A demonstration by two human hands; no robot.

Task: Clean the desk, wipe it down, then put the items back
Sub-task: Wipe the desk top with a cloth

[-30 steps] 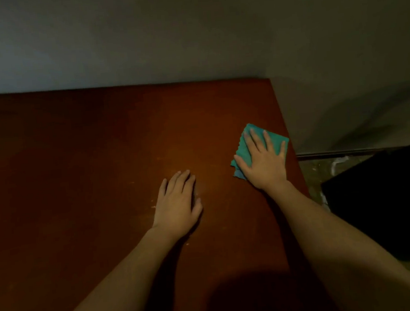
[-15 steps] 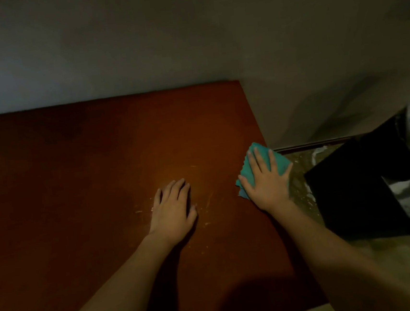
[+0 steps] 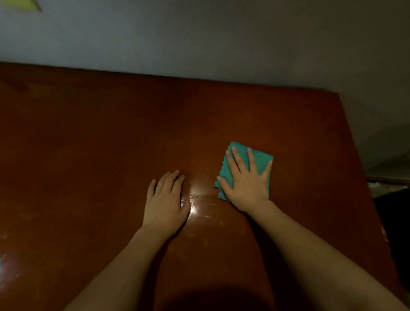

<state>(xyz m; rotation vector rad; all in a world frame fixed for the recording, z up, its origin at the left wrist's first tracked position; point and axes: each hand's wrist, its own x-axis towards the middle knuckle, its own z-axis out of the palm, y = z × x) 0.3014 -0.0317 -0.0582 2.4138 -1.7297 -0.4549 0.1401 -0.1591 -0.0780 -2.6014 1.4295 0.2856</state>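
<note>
On the reddish-brown desk (image 3: 98,153), the right hand (image 3: 248,183) pressed the folded teal cloth (image 3: 259,159) flat with fingers spread, while the left hand (image 3: 166,201) lay just left of the cloth, fingers straight and close together.

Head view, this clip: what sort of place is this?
Probably a dim room in a home or office, though I can't tell which. A bare reddish-brown wooden desk stands against a plain grey wall, and the right hand presses a teal cloth flat on it while the left hand rests alongside.
</note>
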